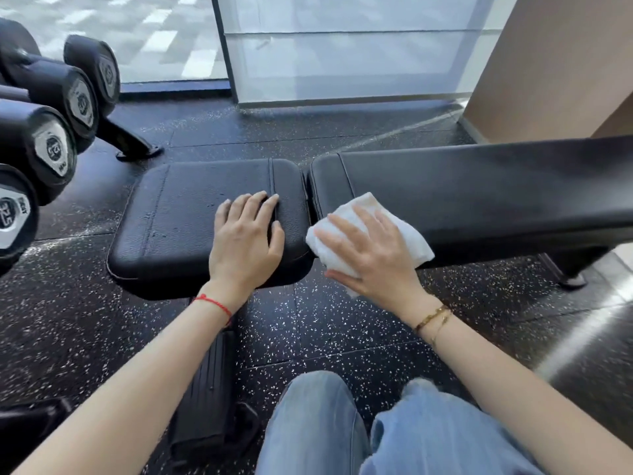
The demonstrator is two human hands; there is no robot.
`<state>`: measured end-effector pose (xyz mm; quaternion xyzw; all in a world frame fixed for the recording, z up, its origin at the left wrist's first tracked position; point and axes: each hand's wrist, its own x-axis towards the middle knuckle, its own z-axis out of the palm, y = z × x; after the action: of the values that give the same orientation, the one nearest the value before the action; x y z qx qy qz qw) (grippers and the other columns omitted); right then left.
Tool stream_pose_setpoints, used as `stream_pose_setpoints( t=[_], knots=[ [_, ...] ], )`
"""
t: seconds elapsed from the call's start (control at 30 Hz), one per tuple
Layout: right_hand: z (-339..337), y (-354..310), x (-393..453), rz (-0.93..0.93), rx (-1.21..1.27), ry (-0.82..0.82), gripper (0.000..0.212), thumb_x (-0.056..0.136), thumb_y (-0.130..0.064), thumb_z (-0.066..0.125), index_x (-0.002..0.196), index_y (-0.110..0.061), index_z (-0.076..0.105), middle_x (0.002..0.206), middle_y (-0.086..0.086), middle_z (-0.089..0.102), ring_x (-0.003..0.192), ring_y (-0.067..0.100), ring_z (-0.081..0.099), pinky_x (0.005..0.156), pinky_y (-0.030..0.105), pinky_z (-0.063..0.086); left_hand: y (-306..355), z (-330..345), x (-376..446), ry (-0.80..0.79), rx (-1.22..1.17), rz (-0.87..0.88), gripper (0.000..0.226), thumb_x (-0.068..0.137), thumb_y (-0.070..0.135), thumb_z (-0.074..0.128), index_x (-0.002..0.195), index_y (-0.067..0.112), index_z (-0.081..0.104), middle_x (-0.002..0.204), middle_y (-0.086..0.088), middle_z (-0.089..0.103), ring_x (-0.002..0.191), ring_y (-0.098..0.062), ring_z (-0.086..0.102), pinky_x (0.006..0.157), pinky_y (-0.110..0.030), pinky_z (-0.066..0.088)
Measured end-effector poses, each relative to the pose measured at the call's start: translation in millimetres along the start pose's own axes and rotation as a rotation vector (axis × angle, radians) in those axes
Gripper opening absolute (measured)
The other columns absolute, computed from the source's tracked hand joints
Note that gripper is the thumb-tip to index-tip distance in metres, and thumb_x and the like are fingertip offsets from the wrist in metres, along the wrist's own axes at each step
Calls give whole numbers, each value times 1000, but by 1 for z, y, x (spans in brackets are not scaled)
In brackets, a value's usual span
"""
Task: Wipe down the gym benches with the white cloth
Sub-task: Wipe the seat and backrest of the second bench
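Head view: right hand (371, 258) presses white cloth (368, 231) at bench (479, 197) edge (near side).

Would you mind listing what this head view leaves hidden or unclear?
- Long pad: far end cut off by the right edge.
- Cloth: middle hidden under the right hand.
- Dumbbells: cut by the left edge, labels blurred.
- Bench frame: mostly hidden beneath the pads.

Dumbbells (51, 145) racked far left of grip, one end cap marked 32.5. Speckled black rubber floor (342, 337) below. Glass panel (342, 46) beyond. Tan wall (555, 63) up right. Dark object (209, 389) near, possibly bench base.
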<state>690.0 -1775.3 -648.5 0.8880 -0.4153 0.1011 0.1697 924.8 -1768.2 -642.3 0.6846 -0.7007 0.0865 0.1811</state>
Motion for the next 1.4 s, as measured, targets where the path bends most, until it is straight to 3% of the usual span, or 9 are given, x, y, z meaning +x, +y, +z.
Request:
stream_pose_setpoints(
  t=[0.1,0.2,0.37,0.6,0.83,1.0,1.1,1.3,1.4],
  knots=[
    [5,17,-19,18,-45,106,65,92,-68,45,141,-26,56,144,6,55,130,37,52,104,56,42,-1,-1,-1,11,18,1,51,95,37,34,140,21,51,145,-1,52,135,-22,44,119,-44,23],
    [6,43,-31,54,-9,99,72,90,-73,45,142,-25,55,143,6,55,131,35,51,107,53,39,1,-1,-2,13,27,-8,51,95,37,33,141,21,50,145,-1,52,136,-22,44,120,-45,22],
    [10,13,-5,135,-1,162,72,90,-74,40,135,-22,60,141,2,58,129,36,53,104,54,43,5,4,-2,29,56,-22,52,96,35,32,142,19,50,146,-2,52,137,-22,44,120,-45,21],
    [14,15,-2,49,10,242,67,95,-70,40,136,-20,60,140,4,59,129,34,54,104,51,43,1,4,-3,54,59,-13,50,96,35,33,142,22,51,146,0,52,137,-21,45,120,-47,20],
    [23,43,-28,364,85,359,58,102,-59,34,134,-18,61,138,2,60,129,33,53,107,51,39,6,6,-4,43,82,-26,54,96,34,28,144,21,49,148,-2,51,139,-23,43,121,-46,19],
    [31,-17,4,125,2,316,61,96,-66,41,135,-23,60,140,4,59,131,37,52,107,53,40,6,5,-4,39,79,-33,55,95,36,26,143,21,50,148,-2,51,138,-23,44,121,-47,19],
    [30,1,-6,67,-22,315,64,96,-68,40,138,-24,57,141,5,58,131,34,53,108,51,40,3,5,-5,39,77,-28,55,95,37,27,143,23,49,149,0,50,138,-21,44,120,-48,18],
    [22,69,-42,526,179,359,59,102,-59,30,134,-20,61,137,1,61,132,27,51,113,47,32,6,6,-5,35,78,-35,55,96,36,26,145,22,48,149,-1,50,140,-22,42,121,-47,17],
    [20,36,-23,496,193,331,56,102,-56,31,133,-21,61,138,-2,60,132,27,50,112,46,31,7,6,-4,29,78,-38,55,96,35,26,144,21,49,149,-2,50,139,-23,43,121,-47,19]
  ],
)
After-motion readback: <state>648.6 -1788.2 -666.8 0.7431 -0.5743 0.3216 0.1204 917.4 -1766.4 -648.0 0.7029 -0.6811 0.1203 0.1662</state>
